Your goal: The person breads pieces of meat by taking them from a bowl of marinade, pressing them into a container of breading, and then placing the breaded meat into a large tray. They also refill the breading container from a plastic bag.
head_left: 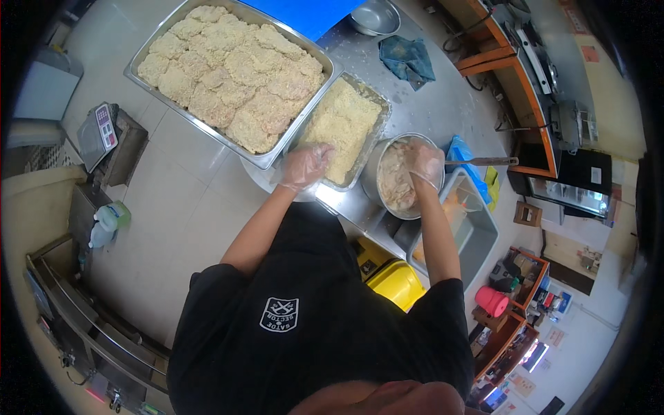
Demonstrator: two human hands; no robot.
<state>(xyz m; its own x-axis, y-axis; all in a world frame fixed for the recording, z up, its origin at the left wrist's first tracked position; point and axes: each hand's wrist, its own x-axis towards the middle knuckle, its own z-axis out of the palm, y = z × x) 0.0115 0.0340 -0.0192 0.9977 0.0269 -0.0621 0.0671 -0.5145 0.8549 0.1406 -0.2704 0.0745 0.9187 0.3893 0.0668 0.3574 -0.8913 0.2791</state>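
Observation:
My left hand (pixel 306 165), in a clear plastic glove, is at the near left edge of a metal tray (pixel 385 111) of pale breadcrumbs (pixel 347 122). Its fingers are curled, and nothing shows in them. Inside a deep round metal pot (pixel 374 174) is my right hand (pixel 424 162), gloved too, over pieces of wet, battered raw meat (pixel 397 179). The fingertips are hidden, so a grip on a piece cannot be made out. Beyond my left hand, a large steel pan (pixel 244 154) holds rows of crumb-coated pieces (pixel 233 78).
A long-handled utensil (pixel 485 161) sticks out right of the pot. Beside it stands a grey plastic tub (pixel 480 244) with bagged items. Farther back lie a blue cloth (pixel 407 58), a metal bowl (pixel 376 18) and a blue board (pixel 306 15). A yellow bin (pixel 397 285) stands below the table.

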